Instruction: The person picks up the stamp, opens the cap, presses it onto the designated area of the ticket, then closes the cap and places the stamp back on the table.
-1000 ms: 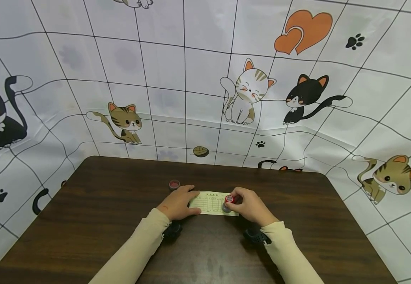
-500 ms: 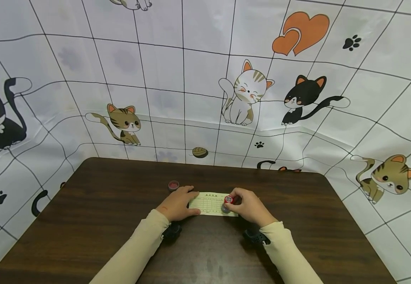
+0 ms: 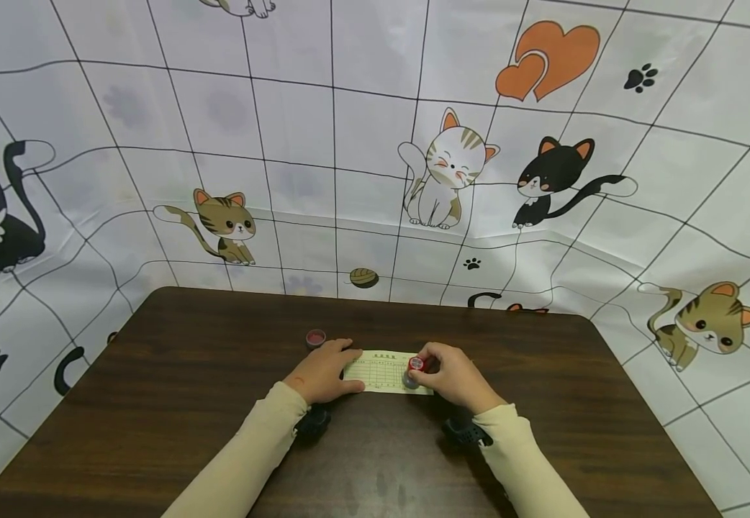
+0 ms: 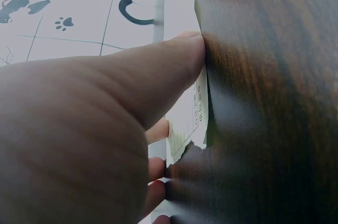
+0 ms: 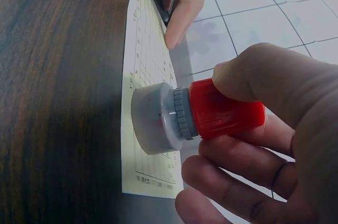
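A yellow printed paper form (image 3: pixel 381 372) with a ruled grid lies flat on the table, its left end torn ragged in the left wrist view. My left hand (image 3: pixel 324 373) rests on that end, thumb at the near edge and fingers spread along the far side. My right hand (image 3: pixel 458 377) pinches the red handle of a round stamp (image 5: pixel 224 112) between thumb and fingers. The stamp's grey translucent base (image 5: pixel 153 119) stands upright on the right part of the form, hiding the print beneath it.
A small round tub with a red inside (image 3: pixel 315 338), perhaps the stamp's cap, sits beyond my left hand. The dark brown wooden table (image 3: pixel 219 403) ends at a white cartoon-cat curtain (image 3: pixel 304 165) behind and at both sides. Dark bands (image 3: pixel 468 432) circle both wrists.
Both hands, the stamp and the form keep their places. Only the head view shifts slightly.
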`<state>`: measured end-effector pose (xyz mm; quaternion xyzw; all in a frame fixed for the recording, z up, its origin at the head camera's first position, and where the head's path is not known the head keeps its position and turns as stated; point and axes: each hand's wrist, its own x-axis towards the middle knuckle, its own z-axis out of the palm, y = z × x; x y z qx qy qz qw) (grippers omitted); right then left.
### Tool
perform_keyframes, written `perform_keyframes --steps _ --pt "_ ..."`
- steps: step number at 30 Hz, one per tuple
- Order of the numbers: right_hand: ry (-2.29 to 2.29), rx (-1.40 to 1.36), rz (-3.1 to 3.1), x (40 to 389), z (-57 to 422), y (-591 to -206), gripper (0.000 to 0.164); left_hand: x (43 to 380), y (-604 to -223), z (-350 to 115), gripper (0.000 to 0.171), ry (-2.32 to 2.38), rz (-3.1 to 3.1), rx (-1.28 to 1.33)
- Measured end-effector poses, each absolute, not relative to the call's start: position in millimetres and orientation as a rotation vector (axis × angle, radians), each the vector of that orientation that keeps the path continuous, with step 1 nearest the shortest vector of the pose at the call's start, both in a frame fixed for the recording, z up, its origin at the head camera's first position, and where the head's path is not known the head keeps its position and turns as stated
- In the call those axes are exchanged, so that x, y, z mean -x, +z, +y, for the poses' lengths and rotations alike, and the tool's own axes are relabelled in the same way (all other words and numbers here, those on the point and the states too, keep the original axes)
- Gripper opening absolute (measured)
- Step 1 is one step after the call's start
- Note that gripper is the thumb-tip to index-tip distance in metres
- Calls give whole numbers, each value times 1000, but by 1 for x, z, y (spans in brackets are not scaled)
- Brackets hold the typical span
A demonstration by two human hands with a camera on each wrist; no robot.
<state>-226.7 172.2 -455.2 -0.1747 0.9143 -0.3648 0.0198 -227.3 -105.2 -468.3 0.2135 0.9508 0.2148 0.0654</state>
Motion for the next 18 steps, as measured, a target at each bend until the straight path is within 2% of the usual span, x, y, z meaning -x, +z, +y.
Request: perform_keyframes --steps 11,18 --pt "-1177 625 2903 226 181 -447 11 227 -470 -105 69 655 2870 -654" --pt "-1359 545 2951 228 190 -439 20 227 -470 -106 70 655 2877 -659"
